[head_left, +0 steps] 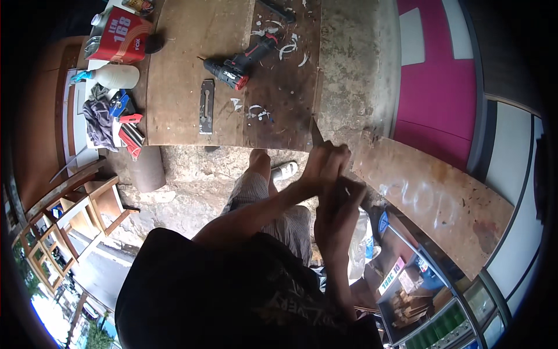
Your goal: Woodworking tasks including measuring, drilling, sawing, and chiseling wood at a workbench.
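My left hand (326, 163) is closed, fingers wrapped, at the front right corner of the wooden workbench (192, 35). Out of its far side sticks a narrow, dark, pointed blade (316, 132), aimed at the bench edge; the rest of it is hidden in the grip. Right behind and against it, my right hand (343, 203) is closed too, its fingers in shadow, and what it holds is hidden. Farther off on the bench lie a cordless drill (235, 72) and a dark slotted flat metal piece (206, 107).
White curled scraps (288, 49) lie on the bench. At its left stand a red can (119, 38), a white spray bottle (116, 76) and a grey cloth (100, 119). A wooden board (433, 195) slants out at the right, above a crate of offcuts (410, 308). Pink and white panels (436, 99) stand beyond.
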The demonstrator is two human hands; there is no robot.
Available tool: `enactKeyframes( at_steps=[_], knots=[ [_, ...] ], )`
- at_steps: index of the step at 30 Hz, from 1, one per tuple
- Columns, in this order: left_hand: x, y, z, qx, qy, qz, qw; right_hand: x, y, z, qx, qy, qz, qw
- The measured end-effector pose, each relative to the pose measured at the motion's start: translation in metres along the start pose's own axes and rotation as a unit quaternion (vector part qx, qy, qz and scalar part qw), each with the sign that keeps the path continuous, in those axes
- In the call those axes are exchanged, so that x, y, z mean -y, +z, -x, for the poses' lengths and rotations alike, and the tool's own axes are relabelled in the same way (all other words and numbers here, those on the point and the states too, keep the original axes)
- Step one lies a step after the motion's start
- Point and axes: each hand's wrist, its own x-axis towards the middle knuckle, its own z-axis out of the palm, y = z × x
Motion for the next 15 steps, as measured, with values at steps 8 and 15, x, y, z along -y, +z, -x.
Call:
enactKeyframes(
  at_steps=[8, 15],
  knots=[
    [-0.01, -0.004, 0.037, -0.033, -0.123, 0.167, 0.978, -0.016, 0.0, 0.031, 0.028, -0.046, 0.002, 0.999],
    [0.053, 0.02, 0.037, -0.001, -0.266, 0.354, 0.896, -0.071, 0.037, -0.02, -0.002, -0.014, 0.006, 1.0]
  ],
)
